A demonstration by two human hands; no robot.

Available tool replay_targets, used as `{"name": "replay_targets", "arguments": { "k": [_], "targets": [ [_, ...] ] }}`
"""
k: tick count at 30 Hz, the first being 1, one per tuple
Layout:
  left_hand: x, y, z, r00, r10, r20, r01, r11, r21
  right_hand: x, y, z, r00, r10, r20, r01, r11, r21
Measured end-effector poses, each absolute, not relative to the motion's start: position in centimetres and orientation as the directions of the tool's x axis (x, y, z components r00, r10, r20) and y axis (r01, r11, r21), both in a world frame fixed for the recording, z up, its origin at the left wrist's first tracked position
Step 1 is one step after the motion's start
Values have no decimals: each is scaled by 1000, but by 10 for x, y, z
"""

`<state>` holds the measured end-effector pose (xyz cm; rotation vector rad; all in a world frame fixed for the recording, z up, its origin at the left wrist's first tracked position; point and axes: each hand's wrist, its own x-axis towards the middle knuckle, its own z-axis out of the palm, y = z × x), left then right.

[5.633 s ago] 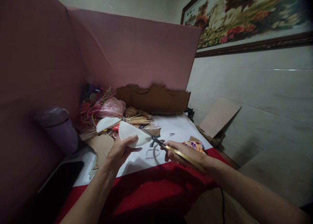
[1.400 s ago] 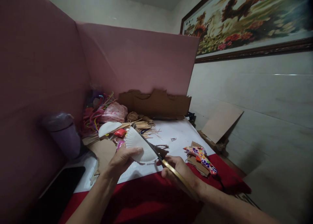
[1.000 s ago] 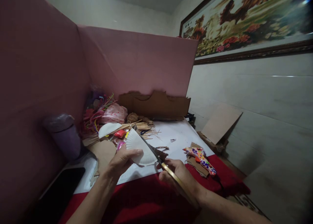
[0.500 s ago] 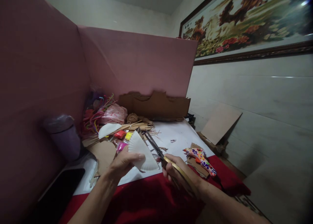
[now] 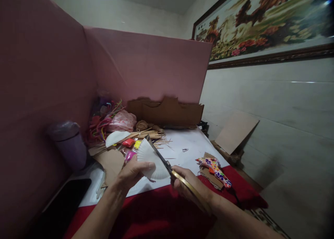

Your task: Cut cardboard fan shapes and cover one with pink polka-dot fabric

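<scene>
A white paper plate piece [image 5: 153,164] with a ridged, curved rim is pinched between the thumb and fingers of my left hand [image 5: 134,171]. My right hand [image 5: 186,181] grips a pair of scissors [image 5: 166,161] with gold-coloured handles. The dark blades lie along the straight right edge of the plate piece and look nearly closed; whether paper sits between them I cannot tell. Behind the plate piece are red and yellow packets [image 5: 129,142] and a bundle of thin wooden sticks [image 5: 146,134].
A flower-patterned glue gun [image 5: 215,171] rests on cardboard at the right. Left are a cardboard piece [image 5: 113,162], a purple tumbler [image 5: 69,148] and a dark flat slab [image 5: 65,204]. Further back stand a twine ball [image 5: 141,125] and brown cardboard [image 5: 167,113]. Another white plate piece [image 5: 117,138] lies near the sticks.
The scissor blades, spread apart earlier, have come together along the plate piece's edge. My right hand has shifted slightly and its fingers have closed in. My left hand is almost still.
</scene>
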<state>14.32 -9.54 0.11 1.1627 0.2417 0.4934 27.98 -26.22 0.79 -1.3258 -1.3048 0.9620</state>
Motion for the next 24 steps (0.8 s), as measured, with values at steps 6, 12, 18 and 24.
{"name": "replay_targets", "arguments": {
  "k": [6,12,18,24],
  "targets": [
    [142,-95,0,878,470,89,-253,299,920,280,-260,12,74,987,142,215,123,-969],
    [143,-95,-1,887,456,78,-239,306,922,278,-260,13,95,985,147,225,122,-967],
    [143,-97,2,882,468,64,-222,291,931,271,-263,15,127,989,70,180,47,-983],
    [143,-98,2,888,455,59,-210,288,934,274,-259,6,137,987,81,174,57,-983]
  ]
}}
